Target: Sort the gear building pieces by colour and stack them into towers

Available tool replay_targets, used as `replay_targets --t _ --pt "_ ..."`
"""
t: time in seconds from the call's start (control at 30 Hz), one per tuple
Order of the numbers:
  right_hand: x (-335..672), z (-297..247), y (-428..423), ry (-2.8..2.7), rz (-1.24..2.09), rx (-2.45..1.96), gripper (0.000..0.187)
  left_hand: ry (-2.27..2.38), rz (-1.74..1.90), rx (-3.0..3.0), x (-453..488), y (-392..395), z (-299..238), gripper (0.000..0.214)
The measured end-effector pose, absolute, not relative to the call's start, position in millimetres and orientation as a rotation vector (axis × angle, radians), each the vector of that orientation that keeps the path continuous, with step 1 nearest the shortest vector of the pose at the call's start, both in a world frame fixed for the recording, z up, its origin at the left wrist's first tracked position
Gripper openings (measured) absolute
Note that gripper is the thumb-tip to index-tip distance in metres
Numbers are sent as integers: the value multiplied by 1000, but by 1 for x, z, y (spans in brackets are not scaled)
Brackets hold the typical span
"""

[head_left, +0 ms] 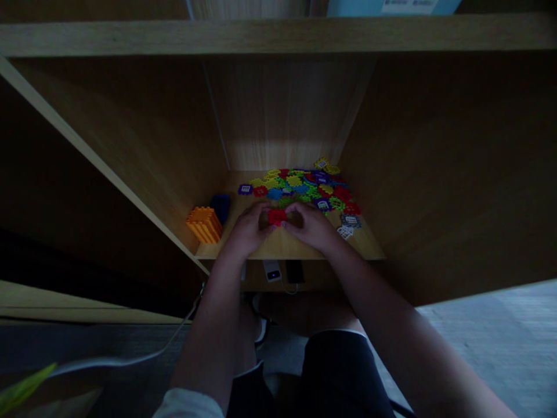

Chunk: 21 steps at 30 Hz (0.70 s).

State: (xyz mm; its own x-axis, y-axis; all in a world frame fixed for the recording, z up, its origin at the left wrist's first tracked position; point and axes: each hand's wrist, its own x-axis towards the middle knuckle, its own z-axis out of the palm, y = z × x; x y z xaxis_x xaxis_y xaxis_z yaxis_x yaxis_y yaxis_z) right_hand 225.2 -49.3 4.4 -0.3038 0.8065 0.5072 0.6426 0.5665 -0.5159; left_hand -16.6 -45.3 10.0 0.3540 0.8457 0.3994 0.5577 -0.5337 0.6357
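Both of my hands rest on a low wooden shelf (282, 247) inside a dim cabinet. My left hand (249, 229) and my right hand (312, 225) pinch a red toothed plastic building piece (277, 216) between their fingertips. Just behind them lies a pile of colourful interlocking pieces (304, 187) in yellow, green, blue, purple and red. A few white pieces (347, 227) lie to the right of my right hand.
A stack of orange pieces (204, 224) and a dark blue stack (221, 206) stand at the shelf's left edge. Wooden cabinet walls close in on both sides. A small device with a cable (272, 271) hangs below the shelf. My knees are below.
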Motion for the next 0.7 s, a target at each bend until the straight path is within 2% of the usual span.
replay_targets --t 0.37,0.57,0.7 --pt "225 4 -48 -2063 256 -1150 24 1204 1042 2244 -17 -42 4 54" --pt "226 2 -46 -2089 285 -1118 35 1180 1047 2250 -18 -41 3 56" --pt "227 1 -45 -2088 297 -1112 34 1189 1058 2254 -18 -41 3 55"
